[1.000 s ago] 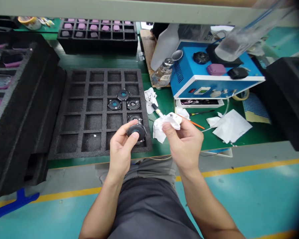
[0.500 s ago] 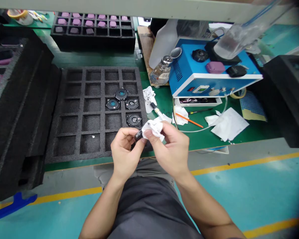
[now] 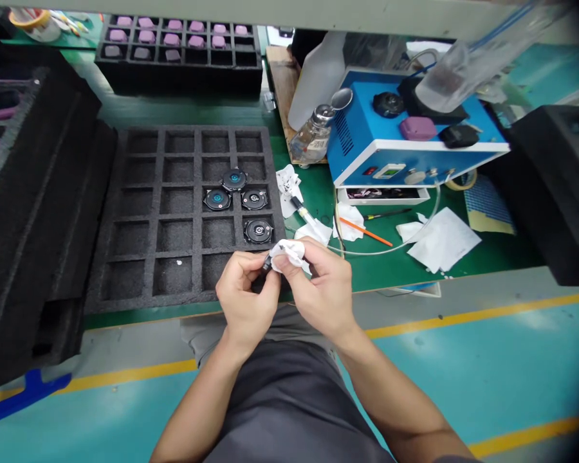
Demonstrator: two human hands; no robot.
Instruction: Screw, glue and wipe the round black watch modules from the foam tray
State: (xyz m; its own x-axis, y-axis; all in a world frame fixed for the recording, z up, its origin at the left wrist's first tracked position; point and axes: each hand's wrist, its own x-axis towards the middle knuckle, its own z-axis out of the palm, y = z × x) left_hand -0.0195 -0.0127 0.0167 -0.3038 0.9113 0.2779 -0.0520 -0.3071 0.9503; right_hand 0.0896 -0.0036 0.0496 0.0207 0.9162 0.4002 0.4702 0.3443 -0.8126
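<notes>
My left hand [image 3: 246, 299] pinches a small black watch case [image 3: 267, 262], seen edge-on and mostly hidden by the fingers. Against its right side, my right hand [image 3: 324, 283] presses a crumpled white wipe [image 3: 292, 251], held between thumb and fingers. Both hands are close together over the front right corner of a black foam tray [image 3: 196, 238]. Round black watch cases lie in its right part: one [image 3: 258, 231] just beyond my left hand, another [image 3: 255, 199] behind it. Two more [image 3: 217, 199] with bluish centres sit farther left and back, one of them resting across the dividers.
Right of the tray lie used wipes [image 3: 289, 186], a white-and-black brush or pen [image 3: 303, 211] and an orange stick [image 3: 367, 231]. Behind stand a glass bottle [image 3: 313, 138] and a blue machine [image 3: 415, 154] with a tube. Stacked black foam trays [image 3: 43, 212] rise at left.
Both hands have shifted slightly, the right one a little leftward. The wipe now covers more of the black watch case, whose angle has changed. The view has moved slightly.
</notes>
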